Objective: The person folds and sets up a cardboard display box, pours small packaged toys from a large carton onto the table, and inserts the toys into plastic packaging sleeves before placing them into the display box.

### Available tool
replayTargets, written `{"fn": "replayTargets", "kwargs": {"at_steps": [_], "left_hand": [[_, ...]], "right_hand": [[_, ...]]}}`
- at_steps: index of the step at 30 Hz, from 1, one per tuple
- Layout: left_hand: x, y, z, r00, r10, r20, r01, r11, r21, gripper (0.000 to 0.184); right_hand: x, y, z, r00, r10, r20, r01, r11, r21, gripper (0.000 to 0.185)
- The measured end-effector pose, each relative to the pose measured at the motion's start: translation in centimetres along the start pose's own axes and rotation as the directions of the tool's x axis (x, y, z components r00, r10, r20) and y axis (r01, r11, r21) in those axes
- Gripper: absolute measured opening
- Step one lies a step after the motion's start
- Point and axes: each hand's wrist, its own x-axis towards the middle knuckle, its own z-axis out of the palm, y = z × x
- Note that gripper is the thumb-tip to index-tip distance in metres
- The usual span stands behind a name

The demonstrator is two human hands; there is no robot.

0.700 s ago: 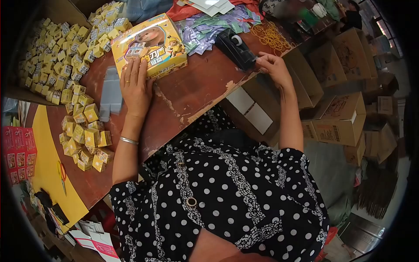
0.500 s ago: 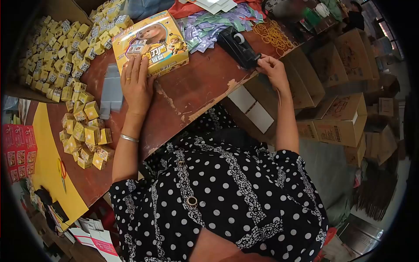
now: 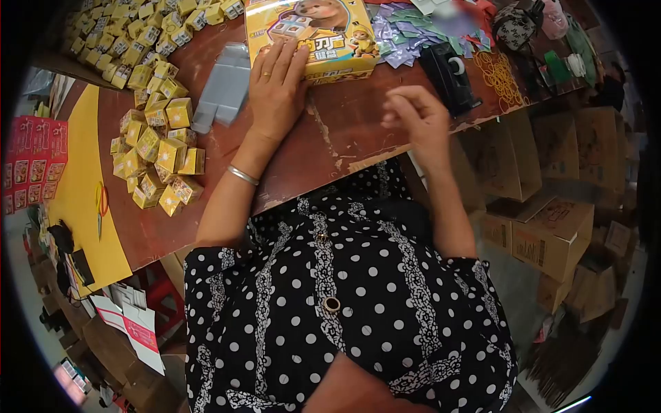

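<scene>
A yellow printed cardboard box with a cartoon animal on top lies near the table's far side. My left hand rests on it, fingers stretched flat over its near left corner, holding it only by touch. My right hand hovers above the table between the box and a black tape dispenser. Its thumb and fingers are pinched together; whatever is between them is too small or blurred to make out. Left of the box is a folded clear plastic sleeve, flat on the table.
Many small yellow boxes are heaped at the left. Purple and green packets and yellow rubber bands lie at the back right. Scissors rest on a yellow sheet. Cardboard cartons stand right of the table edge.
My right hand has left the tape dispenser's front end and moved left toward the yellow box, still pinched. My left hand stays on the box. The whole view has shifted.
</scene>
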Motion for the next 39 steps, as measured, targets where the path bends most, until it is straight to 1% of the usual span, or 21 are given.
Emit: {"fn": "replayTargets", "kwargs": {"at_steps": [2,6,12,18,20,22,29,31,35,39], "left_hand": [[0.0,-0.1,0.0,1.0,-0.004,-0.015,0.004,1.0,0.008,0.06],[-0.1,-0.1,0.1,0.999,-0.021,-0.028,0.021,1.0,-0.006,0.056],[-0.2,-0.3,0.4,0.999,-0.019,-0.045,0.019,1.0,0.01,0.05],[-0.3,-0.2,0.6,0.998,-0.022,-0.059,0.023,1.0,0.008,0.045],[-0.4,-0.4,0.8,0.998,-0.022,-0.063,0.023,1.0,0.014,0.044],[-0.6,-0.5,0.9,0.999,-0.025,-0.038,0.027,0.999,0.047,0.057],[-0.5,-0.4,0.8,0.998,-0.027,-0.049,0.029,0.999,0.039,0.057],[-0.5,-0.5,1.0,0.997,-0.008,-0.077,0.009,1.0,0.017,0.044],[-0.6,-0.4,1.0,0.996,-0.011,-0.083,0.012,1.0,0.01,0.044],[-0.6,-0.4,1.1,0.996,-0.009,-0.091,0.01,1.0,0.009,0.044]], "right_hand": [[2.1,3.2,3.1,0.99,0.087,0.109,-0.099,0.989,0.112,0.016],[4.2,5.5,5.4,0.979,0.126,0.16,-0.143,0.984,0.102,0.018],[5.7,7.1,6.7,0.982,0.131,0.139,-0.14,0.989,0.054,0.018],[6.1,7.3,7.5,0.99,0.101,0.099,-0.103,0.995,0.011,0.017],[6.1,7.2,7.8,0.992,0.112,0.062,-0.11,0.994,-0.02,0.017],[6.1,7.1,8.1,0.992,0.116,0.044,-0.114,0.993,-0.03,0.017],[6.1,6.8,8.6,0.991,0.134,-0.018,-0.135,0.99,-0.048,0.017],[6.1,6.7,8.8,0.99,0.141,-0.028,-0.142,0.989,-0.036,0.018],[6.1,6.4,9.2,0.983,0.172,-0.056,-0.172,0.985,0.014,0.019],[6.1,6.4,9.5,0.98,0.179,-0.091,-0.179,0.984,0.012,0.02]]}}
